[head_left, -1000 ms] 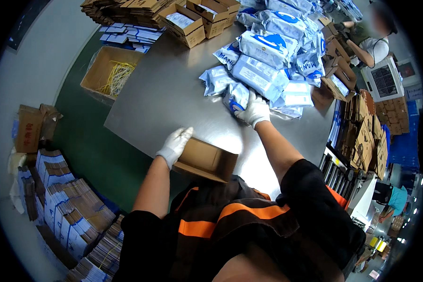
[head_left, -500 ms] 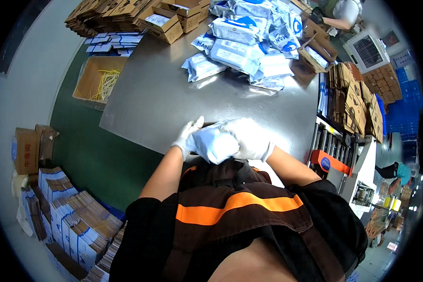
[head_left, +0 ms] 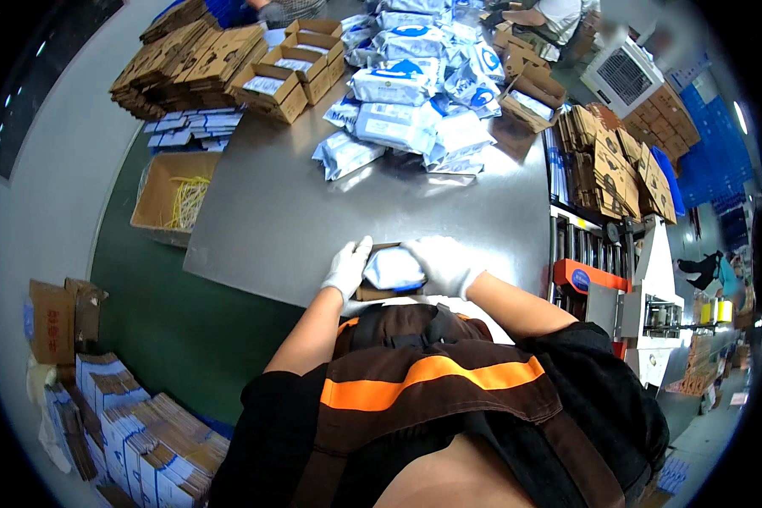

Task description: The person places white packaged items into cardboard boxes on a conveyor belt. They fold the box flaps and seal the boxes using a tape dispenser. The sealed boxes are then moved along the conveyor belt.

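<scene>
A pale silver-blue plastic pouch lies in a small open cardboard box at the table's near edge, right in front of my body. My left hand, in a white glove, grips the box's left side with its fingers curled round it. On the other side my gloved right hand closes over the right end of the pouch, its fingertips partly hidden. More pouches of the same kind, white and blue, form a pile at the far middle of the table.
The metal table spreads ahead. Open cardboard boxes stand far left; another box sits right of the pile. Flattened cartons and a roller conveyor line the right. A carton with yellow strips is left. Co-workers stand beyond the table.
The pouch, earlier raised between both hands and covering what lay beneath, now rests in the open box. My left hand has moved to the box's side. The view has shifted slightly.
</scene>
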{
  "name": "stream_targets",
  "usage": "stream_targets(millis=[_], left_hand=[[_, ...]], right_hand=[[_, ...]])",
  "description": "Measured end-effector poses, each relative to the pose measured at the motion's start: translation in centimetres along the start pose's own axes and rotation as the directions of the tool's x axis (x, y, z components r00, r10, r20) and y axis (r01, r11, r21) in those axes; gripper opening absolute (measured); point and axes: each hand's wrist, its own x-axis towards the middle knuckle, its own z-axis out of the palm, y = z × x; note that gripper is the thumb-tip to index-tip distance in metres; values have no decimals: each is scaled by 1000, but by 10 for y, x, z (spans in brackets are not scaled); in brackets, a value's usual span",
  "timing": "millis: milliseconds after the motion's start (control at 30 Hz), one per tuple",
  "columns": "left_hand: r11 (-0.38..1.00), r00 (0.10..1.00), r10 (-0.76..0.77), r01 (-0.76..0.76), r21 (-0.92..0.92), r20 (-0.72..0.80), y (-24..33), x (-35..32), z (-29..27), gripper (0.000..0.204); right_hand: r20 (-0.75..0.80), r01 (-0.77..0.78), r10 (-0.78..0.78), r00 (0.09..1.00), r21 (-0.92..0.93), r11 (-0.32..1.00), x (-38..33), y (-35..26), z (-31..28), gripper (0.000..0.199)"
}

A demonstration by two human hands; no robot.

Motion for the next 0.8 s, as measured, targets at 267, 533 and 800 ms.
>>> stream_targets(millis=[267,533,800], left_hand=[[917,997,38,-7,399,-69,-3,-9,-28,48],[895,950,122,20,447,-287,-36,107,-157,37],[815,792,352,2,580,-499,139,149,-87,46]], right_hand=[[292,-25,17,956,24,999,70,-11,56,78],[-349,174,64,935,608,775,-52,34,-38,37],[-594,-651,735,326,423,630,-164,372,-42,69]])
